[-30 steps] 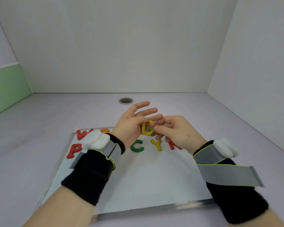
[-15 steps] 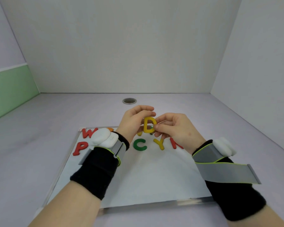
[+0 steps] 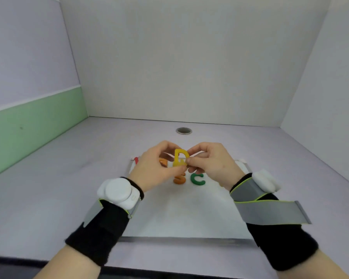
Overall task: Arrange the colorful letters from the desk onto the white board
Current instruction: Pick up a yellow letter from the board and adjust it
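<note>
Since the earlier frame, both hands had lifted a little and drawn closer together, and the view had swung so that more of the green wall band showed and the board sat farther right. Between the hands the yellow letter D stood upright above the far part of the white board, its curved side toward the right hand. It looked thick and matte, like foam, with a hole through its middle. The left hand was curled shut, thumb and fingertips pinching the D's lower left edge. The right hand was likewise closed, pinching the D's right side. Whether a second letter lay behind the D could not be told, though a trace of green showed through its hole. On the board below lay an orange S and, just beside it, a green C. Part of another orange letter and a red one peeked out past the left hand. Both wrists wore black bands with white pods
</note>
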Demonstrator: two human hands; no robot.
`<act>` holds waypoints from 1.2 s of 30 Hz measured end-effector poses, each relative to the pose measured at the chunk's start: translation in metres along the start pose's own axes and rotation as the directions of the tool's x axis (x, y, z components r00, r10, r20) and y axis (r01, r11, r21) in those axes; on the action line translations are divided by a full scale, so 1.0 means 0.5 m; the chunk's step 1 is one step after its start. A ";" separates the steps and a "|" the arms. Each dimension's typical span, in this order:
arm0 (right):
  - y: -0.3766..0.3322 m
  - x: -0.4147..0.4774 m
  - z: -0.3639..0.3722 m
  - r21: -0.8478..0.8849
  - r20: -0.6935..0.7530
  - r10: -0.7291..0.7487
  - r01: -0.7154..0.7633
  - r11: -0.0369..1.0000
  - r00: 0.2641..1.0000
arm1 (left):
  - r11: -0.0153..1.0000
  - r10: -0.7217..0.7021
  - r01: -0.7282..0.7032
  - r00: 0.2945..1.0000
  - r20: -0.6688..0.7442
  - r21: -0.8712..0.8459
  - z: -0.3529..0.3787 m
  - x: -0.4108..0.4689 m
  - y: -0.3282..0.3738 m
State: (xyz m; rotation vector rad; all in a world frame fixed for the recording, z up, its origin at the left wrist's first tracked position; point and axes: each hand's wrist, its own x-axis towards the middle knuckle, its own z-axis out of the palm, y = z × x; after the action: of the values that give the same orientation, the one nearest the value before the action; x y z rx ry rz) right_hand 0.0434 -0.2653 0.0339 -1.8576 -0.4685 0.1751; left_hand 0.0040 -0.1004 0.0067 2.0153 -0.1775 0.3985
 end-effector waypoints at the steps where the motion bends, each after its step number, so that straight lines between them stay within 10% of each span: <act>1: 0.004 -0.001 0.007 0.005 -0.001 0.000 0.000 1.000 1.000 | 1.000 0.001 -0.001 1.000 -0.008 0.000 -0.001 -0.007 -0.005; 11: -0.021 -0.018 0.174 -0.127 0.066 0.015 -0.007 0.992 0.998 | 0.965 -0.052 0.127 0.950 -0.308 0.230 -0.140 -0.067 -0.097; 36: -0.023 -0.041 0.223 -0.577 0.290 -0.065 0.228 0.784 0.955 | 0.923 -0.198 0.276 0.938 -0.284 0.269 -0.152 -0.080 -0.155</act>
State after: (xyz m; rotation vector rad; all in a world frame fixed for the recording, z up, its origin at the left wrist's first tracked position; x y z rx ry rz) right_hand -0.0165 -0.1729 0.0053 -2.4299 -0.9362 0.1704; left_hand -0.0263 0.0007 -0.0405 2.2319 0.3061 0.5473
